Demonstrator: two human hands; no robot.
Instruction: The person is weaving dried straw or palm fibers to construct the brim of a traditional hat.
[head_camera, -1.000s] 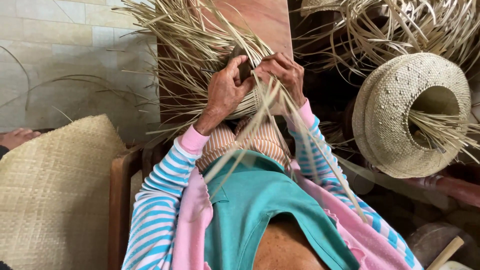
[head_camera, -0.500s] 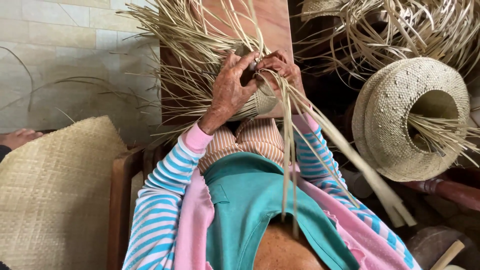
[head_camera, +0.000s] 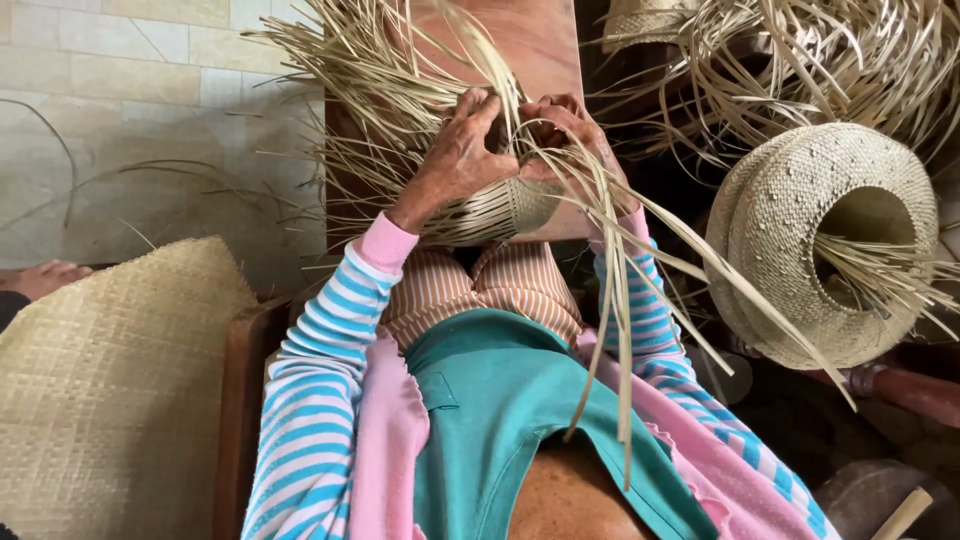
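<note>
Gripping straw strands (head_camera: 610, 250), both hands (head_camera: 515, 140) crowd the woven piece's (head_camera: 500, 210) rim, hats (head_camera: 830, 240) close right.

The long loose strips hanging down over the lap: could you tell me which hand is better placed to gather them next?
Probably the right hand. The loose strips fall from beneath it, along the right sleeve. The left hand lies across the woven piece, farther away.
</note>
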